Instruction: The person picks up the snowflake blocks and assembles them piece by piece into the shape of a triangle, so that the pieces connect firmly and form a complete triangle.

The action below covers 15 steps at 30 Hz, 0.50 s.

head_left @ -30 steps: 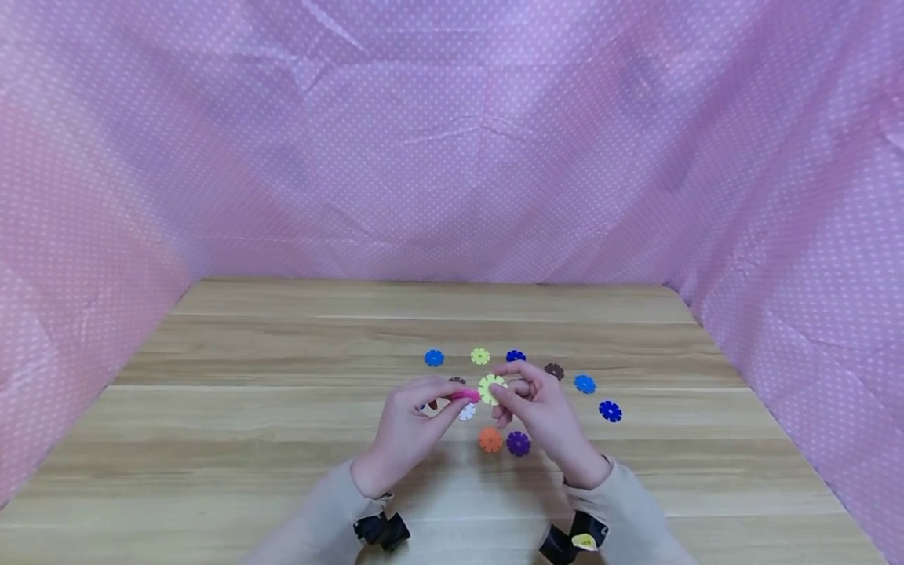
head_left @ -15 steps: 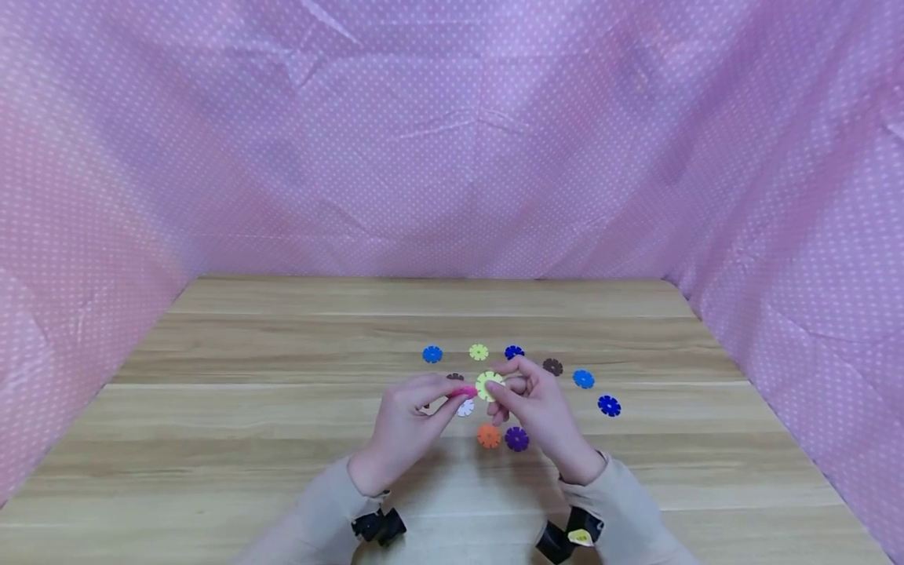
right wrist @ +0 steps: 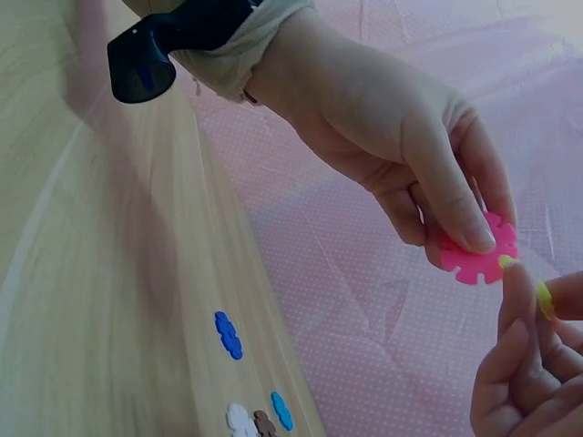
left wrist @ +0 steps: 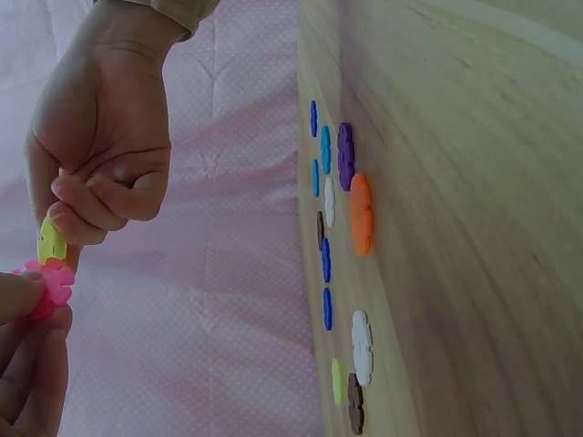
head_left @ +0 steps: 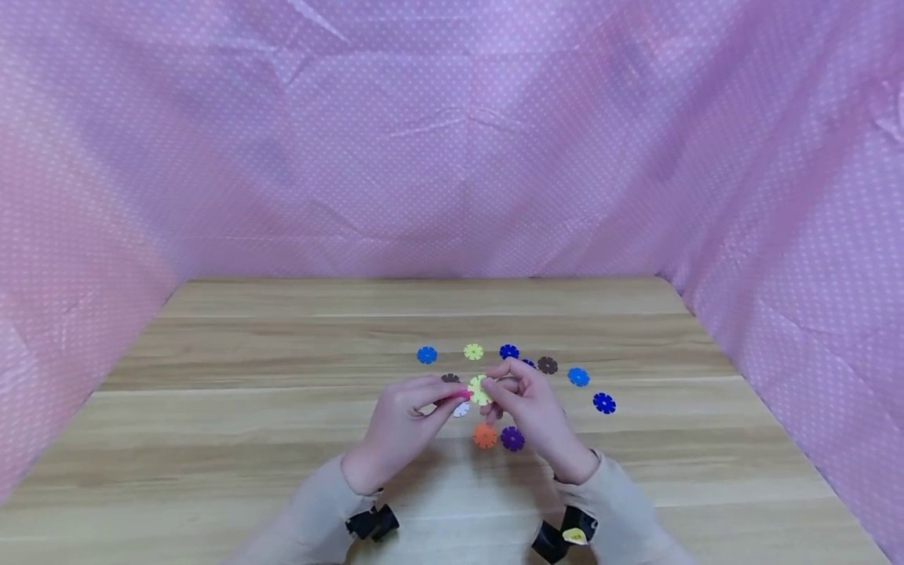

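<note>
A pink notched snowflake disc (right wrist: 469, 264) is pinched between the thumb and fingers of my left hand (head_left: 402, 420). My right hand (head_left: 533, 412) pinches a yellow-green disc (head_left: 479, 390) of the same kind. Both hands hold the discs above the table, edge to edge and at an angle to each other. In the left wrist view the yellow-green disc meets the pink disc's rim. How deep their slots engage cannot be seen. Below the hands lie an orange disc (head_left: 484, 435) and a purple disc (head_left: 512, 439).
Several loose discs lie flat on the wooden table (head_left: 247, 408): a light blue disc (head_left: 427, 355), a yellow-green one at the back, a brown disc (head_left: 547, 365) and a dark blue disc (head_left: 603, 403) among them. A white disc (head_left: 461, 409) is partly hidden. Pink dotted cloth (head_left: 452, 157) surrounds the table.
The yellow-green disc has come closer to the pink one, and their edges now meet. Both hands keep their pinch. The whole head view has shifted slightly.
</note>
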### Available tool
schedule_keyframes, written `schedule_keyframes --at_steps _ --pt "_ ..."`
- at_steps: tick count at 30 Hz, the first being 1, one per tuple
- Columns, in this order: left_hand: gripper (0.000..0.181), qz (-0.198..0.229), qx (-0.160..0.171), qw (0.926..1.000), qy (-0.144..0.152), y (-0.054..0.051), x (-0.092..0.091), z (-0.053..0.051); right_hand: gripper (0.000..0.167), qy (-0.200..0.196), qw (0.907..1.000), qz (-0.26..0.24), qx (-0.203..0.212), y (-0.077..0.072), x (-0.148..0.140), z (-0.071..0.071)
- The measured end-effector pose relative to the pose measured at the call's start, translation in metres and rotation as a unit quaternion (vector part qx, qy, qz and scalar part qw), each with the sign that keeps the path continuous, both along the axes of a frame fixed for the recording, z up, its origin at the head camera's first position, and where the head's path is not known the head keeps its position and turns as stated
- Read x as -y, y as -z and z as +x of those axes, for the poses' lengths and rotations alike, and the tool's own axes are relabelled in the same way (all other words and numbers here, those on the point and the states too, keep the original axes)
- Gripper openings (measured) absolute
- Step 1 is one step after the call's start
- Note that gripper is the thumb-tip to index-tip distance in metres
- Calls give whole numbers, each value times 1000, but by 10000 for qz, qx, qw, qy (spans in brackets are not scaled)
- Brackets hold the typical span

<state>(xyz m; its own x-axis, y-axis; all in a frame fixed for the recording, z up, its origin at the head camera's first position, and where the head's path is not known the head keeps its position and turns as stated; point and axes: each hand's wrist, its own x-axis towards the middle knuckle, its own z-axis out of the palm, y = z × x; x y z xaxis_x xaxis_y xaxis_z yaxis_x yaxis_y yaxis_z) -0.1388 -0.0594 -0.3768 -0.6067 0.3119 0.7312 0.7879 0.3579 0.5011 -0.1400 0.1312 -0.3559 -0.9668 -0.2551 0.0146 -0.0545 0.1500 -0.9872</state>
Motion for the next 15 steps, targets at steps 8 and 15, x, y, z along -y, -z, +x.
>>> schedule_keyframes --at_steps 8,15 --pt "16 -380 -296 9988 119 -5 7 -1 24 -506 9987 -18 -83 -2 -10 -5" --pt "16 -473 -942 9936 407 -7 8 0 19 -553 9980 177 245 -5 -10 -3"
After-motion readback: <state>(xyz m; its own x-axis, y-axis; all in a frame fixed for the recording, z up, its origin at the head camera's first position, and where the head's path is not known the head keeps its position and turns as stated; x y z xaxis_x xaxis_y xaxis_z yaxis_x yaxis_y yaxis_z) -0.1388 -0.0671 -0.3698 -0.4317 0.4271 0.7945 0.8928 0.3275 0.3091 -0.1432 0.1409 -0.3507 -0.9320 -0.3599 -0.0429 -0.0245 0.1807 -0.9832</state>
